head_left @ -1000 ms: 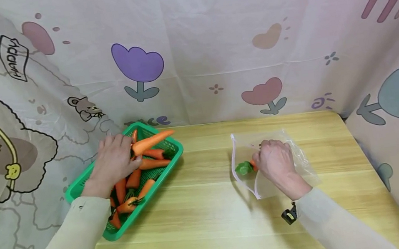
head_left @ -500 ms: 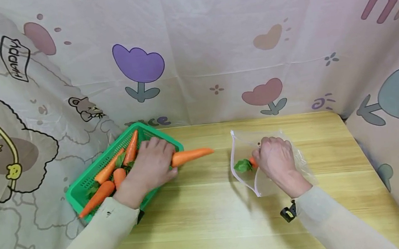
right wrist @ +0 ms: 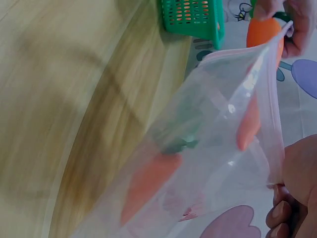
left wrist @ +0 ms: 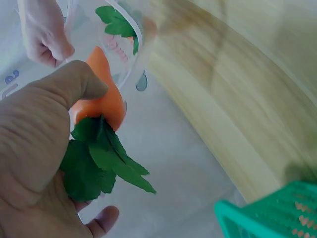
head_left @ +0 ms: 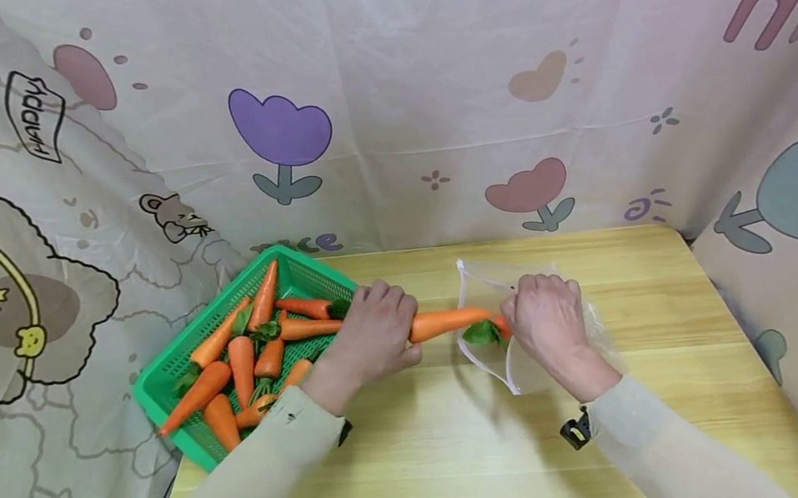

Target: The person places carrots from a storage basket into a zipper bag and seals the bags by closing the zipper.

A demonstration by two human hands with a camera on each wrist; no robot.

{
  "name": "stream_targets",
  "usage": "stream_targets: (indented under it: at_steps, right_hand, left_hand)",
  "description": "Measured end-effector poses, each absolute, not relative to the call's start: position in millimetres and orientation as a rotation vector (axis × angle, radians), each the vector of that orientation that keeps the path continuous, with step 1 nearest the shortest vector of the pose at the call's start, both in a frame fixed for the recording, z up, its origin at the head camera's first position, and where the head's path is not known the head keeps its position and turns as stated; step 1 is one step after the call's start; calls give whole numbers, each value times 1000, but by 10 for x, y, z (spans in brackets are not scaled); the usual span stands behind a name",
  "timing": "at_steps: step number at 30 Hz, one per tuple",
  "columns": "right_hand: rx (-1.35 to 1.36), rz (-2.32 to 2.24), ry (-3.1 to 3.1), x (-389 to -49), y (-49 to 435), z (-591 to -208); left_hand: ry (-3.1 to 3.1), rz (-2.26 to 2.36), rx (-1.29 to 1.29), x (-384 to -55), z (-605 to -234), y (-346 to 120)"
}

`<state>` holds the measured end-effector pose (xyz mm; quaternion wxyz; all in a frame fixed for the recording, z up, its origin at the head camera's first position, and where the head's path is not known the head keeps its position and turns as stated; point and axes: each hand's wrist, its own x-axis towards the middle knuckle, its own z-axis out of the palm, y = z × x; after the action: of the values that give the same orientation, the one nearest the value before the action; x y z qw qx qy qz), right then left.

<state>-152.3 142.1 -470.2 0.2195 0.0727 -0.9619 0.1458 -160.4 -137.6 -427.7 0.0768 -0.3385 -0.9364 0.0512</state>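
My left hand (head_left: 373,336) grips a carrot (left wrist: 105,103) near its leafy end, and the carrot's tip points right into the mouth of a clear zip bag (right wrist: 213,114). Green leaves (left wrist: 94,158) hang between thumb and fingers in the left wrist view. With curled fingers, my right hand (head_left: 549,326) pinches the bag's edge beside its pinkish zip strip (right wrist: 274,99) and holds the bag up, mouth towards the left. Inside the bag lies another carrot (right wrist: 148,183), green top towards the opening, seen blurred through the plastic.
At the left of the wooden table (head_left: 442,462) stands a green plastic basket (head_left: 159,381) with several carrots (head_left: 195,398) in it. A printed cloth (head_left: 393,90) hangs behind the table and along its sides.
My left hand has lifted the carrot out of the basket and carried it right, until its tip reaches into the bag's mouth. My right hand stays nearly still, holding the bag.
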Motion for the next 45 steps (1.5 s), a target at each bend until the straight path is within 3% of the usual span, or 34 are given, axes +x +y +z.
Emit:
stream_targets:
  at_steps: [16,23,45]
  right_hand:
    - [214,426,-2672,-1472,1341,-4693]
    - [246,438,-2662,-1442,1307,-4647]
    - [121,576,-2727,-1519,1391,-4457]
  left_hand:
    - [-2894,329,-791,-1628,-4414,-745]
    - [-2816,352,-841,-1657,-4495,-538]
    - [-2732,225,-834,-1673,-4568,-590]
